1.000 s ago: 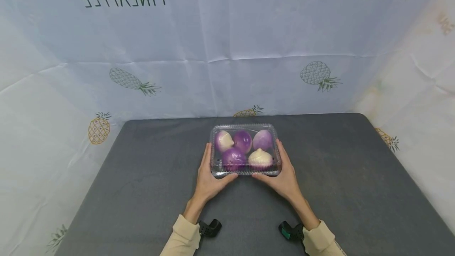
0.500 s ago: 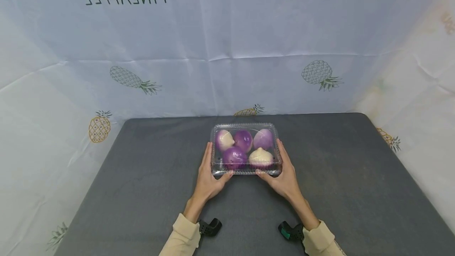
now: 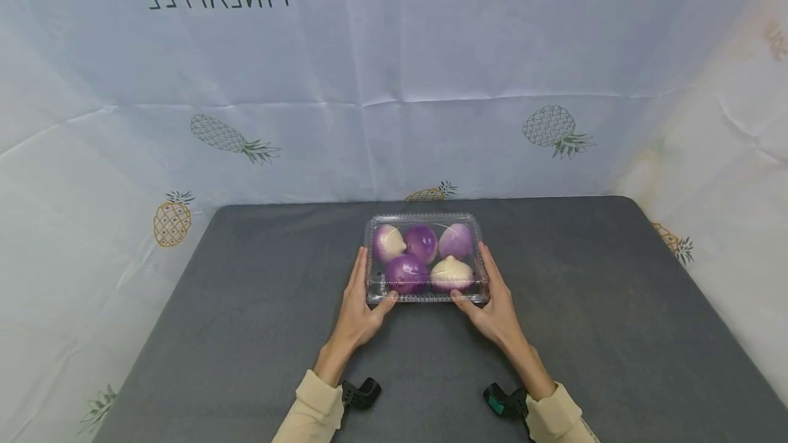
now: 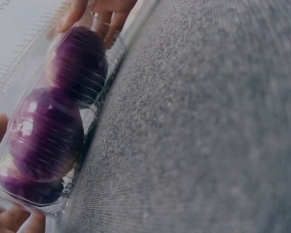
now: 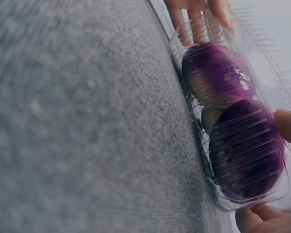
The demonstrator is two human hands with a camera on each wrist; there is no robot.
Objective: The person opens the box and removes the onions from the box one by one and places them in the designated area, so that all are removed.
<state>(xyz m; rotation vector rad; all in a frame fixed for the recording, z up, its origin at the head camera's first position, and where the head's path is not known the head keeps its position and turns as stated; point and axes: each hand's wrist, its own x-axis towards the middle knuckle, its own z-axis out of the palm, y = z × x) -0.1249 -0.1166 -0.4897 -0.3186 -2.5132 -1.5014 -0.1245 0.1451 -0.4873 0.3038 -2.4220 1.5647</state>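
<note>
A clear plastic container (image 3: pixel 425 298) with its lid down lies on the grey table, near the far edge. Several purple and cream onions are inside, among them a deep purple onion (image 3: pixel 406 273) and a cream-topped onion (image 3: pixel 452 273) at the front. My left hand (image 3: pixel 357 316) grips the left side, and my right hand (image 3: pixel 496 316) grips the right side. Fingers run along the side walls while both thumbs rest on the front rim. In the left wrist view an onion (image 4: pixel 46 136) shows through the ribbed wall, and fingertips (image 4: pixel 19 221) touch the container's end.
The grey cloth-covered table (image 3: pixel 258 306) spreads out on both sides of the container. A white curtain (image 3: pixel 382 39) with printed pineapples and mirrored lettering hangs behind the far edge. Both wrists wear black cameras, one being the left camera (image 3: pixel 363 394).
Both thumbs have slid outward along the container's front edge, away from each other, and sit higher on the rim. The container has hardly moved; the head view shifted slightly.
</note>
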